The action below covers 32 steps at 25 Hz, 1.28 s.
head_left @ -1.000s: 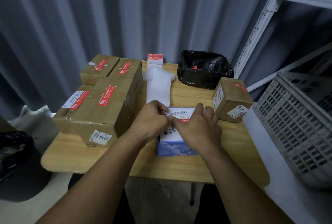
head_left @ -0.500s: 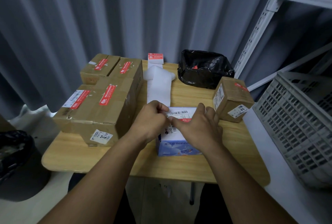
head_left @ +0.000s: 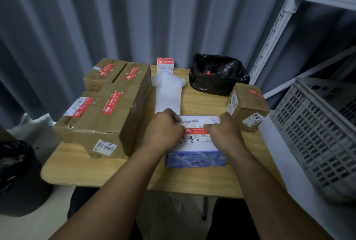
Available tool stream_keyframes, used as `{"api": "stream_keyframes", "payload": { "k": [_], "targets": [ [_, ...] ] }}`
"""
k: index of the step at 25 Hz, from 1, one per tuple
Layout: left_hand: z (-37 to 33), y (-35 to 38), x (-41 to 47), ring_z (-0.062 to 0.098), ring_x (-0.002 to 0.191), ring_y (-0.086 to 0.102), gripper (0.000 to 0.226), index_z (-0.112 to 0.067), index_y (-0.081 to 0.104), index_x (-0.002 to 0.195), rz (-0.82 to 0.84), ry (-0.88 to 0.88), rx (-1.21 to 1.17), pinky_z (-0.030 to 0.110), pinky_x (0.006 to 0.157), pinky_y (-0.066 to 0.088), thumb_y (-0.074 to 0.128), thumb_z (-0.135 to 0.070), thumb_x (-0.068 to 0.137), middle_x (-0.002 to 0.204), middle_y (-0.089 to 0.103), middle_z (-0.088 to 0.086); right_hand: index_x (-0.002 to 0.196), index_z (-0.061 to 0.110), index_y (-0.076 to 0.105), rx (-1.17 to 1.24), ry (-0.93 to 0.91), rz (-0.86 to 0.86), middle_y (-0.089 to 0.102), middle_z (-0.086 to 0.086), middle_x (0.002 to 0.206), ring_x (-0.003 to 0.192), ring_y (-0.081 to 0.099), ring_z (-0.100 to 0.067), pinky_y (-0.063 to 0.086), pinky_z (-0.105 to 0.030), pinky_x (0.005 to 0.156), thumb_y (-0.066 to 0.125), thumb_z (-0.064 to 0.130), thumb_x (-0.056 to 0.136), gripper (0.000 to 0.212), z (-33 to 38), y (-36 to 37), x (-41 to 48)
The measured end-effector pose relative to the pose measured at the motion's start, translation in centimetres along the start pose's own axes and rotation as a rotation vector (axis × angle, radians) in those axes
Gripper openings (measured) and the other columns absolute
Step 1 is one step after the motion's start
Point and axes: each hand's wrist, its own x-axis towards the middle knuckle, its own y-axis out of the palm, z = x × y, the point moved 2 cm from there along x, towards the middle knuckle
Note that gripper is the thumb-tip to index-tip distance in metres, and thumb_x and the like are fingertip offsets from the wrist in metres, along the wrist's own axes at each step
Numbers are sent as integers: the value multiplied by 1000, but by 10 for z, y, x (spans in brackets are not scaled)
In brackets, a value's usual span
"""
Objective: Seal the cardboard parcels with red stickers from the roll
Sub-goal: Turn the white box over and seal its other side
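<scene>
Both my forearms reach in from the bottom and meet over the blue-and-white box (head_left: 195, 159). My left hand (head_left: 163, 130) and right hand (head_left: 224, 131) sit knuckles-up on its lid, fingers curled, and each one pinches one end of the red sticker (head_left: 195, 130).

Around me there's a grey crate (head_left: 317, 133) off to the right and the wooden table (head_left: 192, 180) under everything. A stack of cardboard parcels (head_left: 107, 120), already stickered, crowds my left elbow side. A black bag (head_left: 217, 74) sits at the back, and a small parcel (head_left: 248, 104) is just beside my right hand. The white backing strip (head_left: 168, 93) runs from my left hand back to the sticker roll (head_left: 165, 62).

The sticker lies flat across the box's shipping label, stretched between my two hands.
</scene>
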Motion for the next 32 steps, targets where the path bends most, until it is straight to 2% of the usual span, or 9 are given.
{"api": "stream_keyframes", "payload": {
  "k": [6,9,13,16,18,23,27,29,32],
  "targets": [
    [3,3,-4,20,80,67,18,-27,69,71,18,67,-30,33,70,55,65,-19,87,85,71,0,141,13,38,-70,-43,27,48,-11,142,133,43,-33,44,-47,104,70,67,73,93,-1,2,-4],
    [5,1,-8,15,80,69,14,-24,77,74,15,85,-62,34,75,57,72,-22,87,85,74,-2,135,17,44,-19,-70,40,58,-7,129,118,57,-30,50,-47,97,66,53,84,66,-7,-1,2],
    [4,-2,-14,20,96,65,9,-23,78,93,-72,103,-15,34,87,54,71,-23,88,107,64,3,114,13,58,161,-50,86,68,-3,100,87,68,-23,56,-42,81,57,29,99,21,-19,-12,8],
    [5,-5,-15,30,110,60,35,-17,64,122,-71,-6,-9,40,97,50,66,-31,90,124,52,9,99,6,64,196,-27,76,72,-13,95,85,70,-30,54,-44,82,51,35,102,32,-22,-17,6],
    [6,-4,-15,35,116,57,51,-14,58,126,-10,-92,-8,45,101,48,60,-45,86,127,55,12,93,3,65,209,-27,75,73,-17,92,86,70,-34,53,-46,83,52,38,101,38,-23,-19,4],
    [3,-9,-18,25,93,71,48,-18,69,105,67,-138,-220,47,87,58,60,-48,69,101,74,2,90,6,67,233,-57,69,75,-8,84,80,72,-28,56,-50,86,58,46,96,41,-22,-26,0],
    [-5,-18,-17,21,93,69,33,-20,65,108,-27,-123,-365,50,89,56,64,-47,89,101,70,-1,91,10,61,398,-98,-4,73,-4,80,75,71,-22,54,-42,77,50,60,95,51,-10,-41,-9],
    [-8,-21,-18,20,95,66,24,-24,64,94,-62,-160,-476,50,93,54,59,-47,95,98,68,-2,84,16,51,448,-114,-22,65,2,70,65,64,-16,47,-36,66,50,60,96,46,-5,-46,-13],
    [-11,-24,-19,16,92,66,26,-23,64,82,-96,-172,-556,42,89,52,59,-43,97,92,69,-4,80,22,48,479,-129,-56,61,3,76,72,61,-16,43,-35,68,55,61,93,42,-6,-46,-14]
  ]
}}
